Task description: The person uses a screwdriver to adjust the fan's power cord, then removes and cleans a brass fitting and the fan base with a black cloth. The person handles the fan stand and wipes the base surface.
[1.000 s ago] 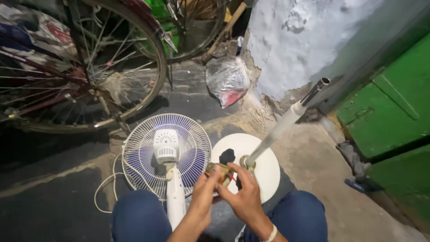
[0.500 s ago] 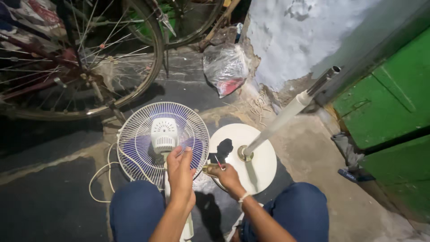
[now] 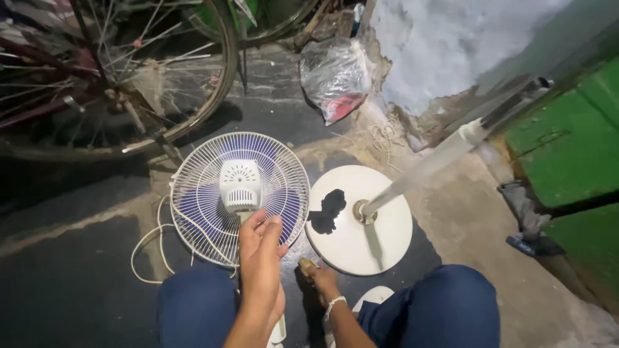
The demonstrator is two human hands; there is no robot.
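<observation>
The left hand (image 3: 261, 258) is open with loose fingers, holding nothing, just over the near edge of the fan head (image 3: 240, 193), which lies flat on the floor. The right hand (image 3: 320, 278) is low and closes on a small brownish part (image 3: 305, 264), beside the near rim of the round white base (image 3: 358, 219). Its pole (image 3: 445, 154) leans far-right. The fan seems taken apart; joining the pieces looks not yet done.
</observation>
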